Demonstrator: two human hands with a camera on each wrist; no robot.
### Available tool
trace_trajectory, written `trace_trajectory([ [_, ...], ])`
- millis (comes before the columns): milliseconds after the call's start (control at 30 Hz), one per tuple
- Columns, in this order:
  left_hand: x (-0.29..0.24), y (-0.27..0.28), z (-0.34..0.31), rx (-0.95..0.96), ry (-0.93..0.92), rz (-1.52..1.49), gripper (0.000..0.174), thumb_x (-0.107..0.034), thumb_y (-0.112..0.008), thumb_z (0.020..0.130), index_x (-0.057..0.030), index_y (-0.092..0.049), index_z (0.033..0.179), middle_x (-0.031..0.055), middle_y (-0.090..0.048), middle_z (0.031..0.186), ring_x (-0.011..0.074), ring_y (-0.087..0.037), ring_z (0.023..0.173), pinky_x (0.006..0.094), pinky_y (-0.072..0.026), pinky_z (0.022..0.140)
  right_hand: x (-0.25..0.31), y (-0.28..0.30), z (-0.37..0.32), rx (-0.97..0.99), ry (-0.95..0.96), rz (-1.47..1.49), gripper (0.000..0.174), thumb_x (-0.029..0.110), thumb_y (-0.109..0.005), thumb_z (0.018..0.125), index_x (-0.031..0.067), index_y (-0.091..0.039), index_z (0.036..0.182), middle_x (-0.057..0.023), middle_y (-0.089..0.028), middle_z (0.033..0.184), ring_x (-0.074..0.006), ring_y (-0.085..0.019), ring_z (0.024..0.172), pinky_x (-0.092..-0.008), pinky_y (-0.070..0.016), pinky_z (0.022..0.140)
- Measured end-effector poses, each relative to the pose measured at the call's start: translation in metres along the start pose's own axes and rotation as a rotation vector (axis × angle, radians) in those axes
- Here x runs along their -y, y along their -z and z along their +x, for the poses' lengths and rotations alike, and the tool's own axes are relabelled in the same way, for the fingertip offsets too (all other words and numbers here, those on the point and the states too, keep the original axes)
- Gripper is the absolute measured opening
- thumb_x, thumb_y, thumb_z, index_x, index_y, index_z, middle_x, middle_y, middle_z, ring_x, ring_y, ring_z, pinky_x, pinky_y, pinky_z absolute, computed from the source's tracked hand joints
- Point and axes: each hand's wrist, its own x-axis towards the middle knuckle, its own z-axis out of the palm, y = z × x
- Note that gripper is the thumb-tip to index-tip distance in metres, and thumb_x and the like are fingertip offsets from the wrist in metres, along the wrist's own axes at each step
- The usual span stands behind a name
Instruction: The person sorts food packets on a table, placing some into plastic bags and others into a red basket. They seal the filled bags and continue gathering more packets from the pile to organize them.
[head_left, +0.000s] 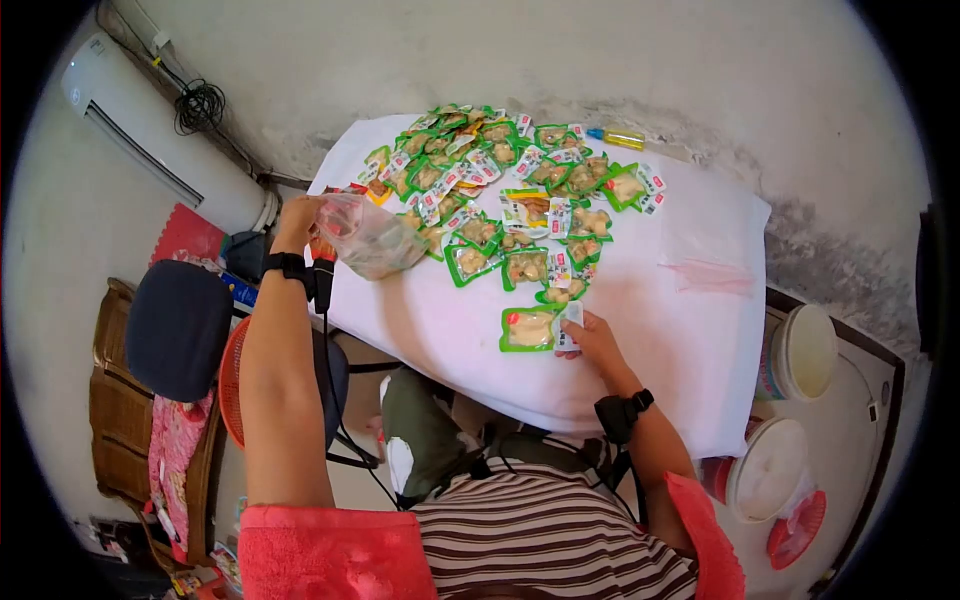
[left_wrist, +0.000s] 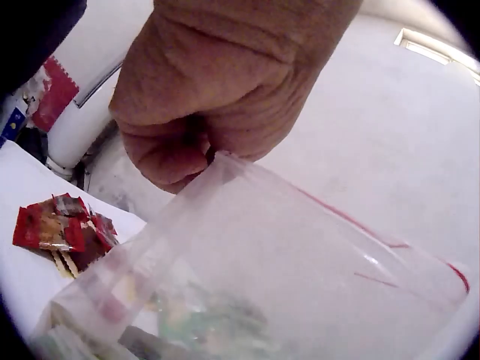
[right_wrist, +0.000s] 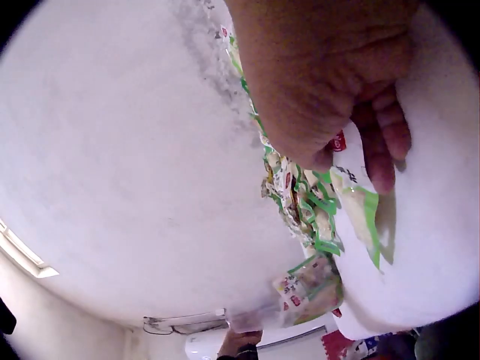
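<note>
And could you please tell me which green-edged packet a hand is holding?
It's the packet lowest in the head view: the right hand grips its white end, while the other loose packets lie unheld beyond it.

striped top [head_left: 555, 530], red sleeves [head_left: 330, 555], black wrist straps [head_left: 640, 402]

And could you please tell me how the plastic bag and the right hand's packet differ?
The plastic bag is larger than the packet. The bag is red-lined; the packet is green-edged. The left hand holds the bag, the right hand the packet. Both are partly see-through.
</note>
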Motion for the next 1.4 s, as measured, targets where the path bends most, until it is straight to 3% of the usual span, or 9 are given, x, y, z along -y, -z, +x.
trace_trajectory([
  [267, 0.014, -0.003, 0.002, 0.0, -0.062, 0.005, 0.007, -0.015, -0.061, 0.081, -0.0083, -0.061, 0.077, -0.0018, -0.05, 0.061, 0.0099, -0.044, 0.047, 0.0252, -0.0318, 0.041, 0.005, -0.002, -0.003, -0.006, -0.009, -0.016, 0.024, 0.025, -0.057, 0.09, 0.0041, -0.057, 0.102, -0.0079, -0.066, 0.078, -0.0176, -0.065, 0.058, -0.0253, -0.0498, 0.046],
  [433, 0.032, -0.024, -0.059, 0.008, -0.364, 0.033, 0.015, -0.014, -0.055, 0.086, -0.0035, -0.065, 0.086, -0.0031, -0.056, 0.066, 0.0048, -0.045, 0.055, 0.0209, -0.0374, 0.049, -0.003, -0.001, 0.0, -0.013, 0.023, -0.055, 0.025, 0.022, -0.057, 0.089, 0.0035, -0.057, 0.105, -0.0072, -0.066, 0.079, -0.0178, -0.065, 0.058, -0.0254, -0.0502, 0.047],
  [533, 0.065, -0.044, -0.109, 0.018, -0.517, 0.248, 0.014, -0.013, -0.061, 0.085, 0.0007, -0.065, 0.088, 0.011, -0.064, 0.081, 0.0178, -0.059, 0.07, 0.0288, -0.0476, 0.066, -0.004, -0.003, -0.001, -0.041, 0.027, -0.073, 0.024, 0.021, -0.057, 0.089, 0.0035, -0.057, 0.104, -0.0072, -0.065, 0.08, -0.0177, -0.065, 0.057, -0.0254, -0.0505, 0.047],
  [767, 0.099, -0.095, -0.229, -0.02, -0.736, 0.337, 0.011, -0.007, -0.06, 0.079, -0.0054, -0.063, 0.09, 0.0128, -0.057, 0.078, 0.0304, -0.059, 0.072, 0.0368, -0.0482, 0.061, 0.0, -0.004, -0.016, -0.157, 0.158, 0.027, 0.022, 0.018, -0.054, 0.089, 0.0039, -0.057, 0.106, -0.0069, -0.065, 0.081, -0.015, -0.064, 0.061, -0.0258, -0.0516, 0.048],
  [1000, 0.136, -0.123, -0.259, 0.031, -0.804, 0.472, 0.015, -0.014, -0.066, 0.074, -0.0078, -0.063, 0.088, 0.008, -0.057, 0.083, 0.0276, -0.058, 0.082, 0.0374, -0.0479, 0.063, 0.006, 0.031, -0.034, -0.329, 0.205, 0.032, 0.031, 0.014, -0.055, 0.089, -0.0014, -0.052, 0.116, -0.0108, -0.062, 0.099, -0.0188, -0.063, 0.083, -0.0319, -0.0548, 0.064],
  [1067, 0.145, -0.123, -0.259, 0.094, -0.82, 0.439, 0.023, -0.016, -0.068, 0.073, -0.0059, -0.062, 0.093, 0.011, -0.057, 0.093, 0.03, -0.055, 0.09, 0.0382, -0.0468, 0.07, 0.01, 0.027, -0.034, -0.816, 0.643, -0.747, 0.035, 0.015, -0.063, 0.082, -0.0004, -0.053, 0.112, -0.0158, -0.059, 0.105, -0.0243, -0.058, 0.095, -0.0373, -0.0486, 0.08],
  [1167, 0.147, -0.119, -0.268, 0.049, -0.84, 0.475, 0.031, -0.015, -0.069, 0.071, -0.0049, -0.061, 0.099, 0.0151, -0.056, 0.103, 0.0334, -0.053, 0.096, 0.0393, -0.0457, 0.077, 0.032, 0.01, -0.039, -0.697, 0.916, -1.187, 0.049, 0.013, -0.068, 0.073, 0.001, -0.052, 0.118, -0.0185, -0.052, 0.118, -0.0308, -0.05, 0.108, -0.0435, -0.0392, 0.093],
  [1233, 0.158, -0.118, -0.27, 0.039, -0.841, 0.441, 0.033, -0.014, -0.069, 0.071, -0.0047, -0.06, 0.102, 0.0161, -0.055, 0.106, 0.0338, -0.053, 0.097, 0.0389, -0.0457, 0.079, 0.033, -0.009, -0.028, -0.251, 0.928, -1.227, 0.056, 0.012, -0.069, 0.071, 0.0041, -0.05, 0.123, -0.0179, -0.05, 0.123, -0.0342, -0.048, 0.11, -0.0454, -0.0384, 0.094],
  [1400, 0.19, -0.111, -0.262, -0.089, -0.846, 0.382, 0.027, -0.008, -0.067, 0.071, -0.005, -0.061, 0.098, 0.0144, -0.056, 0.106, 0.032, -0.054, 0.097, 0.038, -0.0463, 0.08, 0.033, -0.091, 0.004, 0.155, 0.969, -1.376, 0.053, 0.015, -0.065, 0.075, 0.0097, -0.05, 0.125, -0.0159, -0.049, 0.125, -0.0322, -0.048, 0.113, -0.0432, -0.0376, 0.094],
])
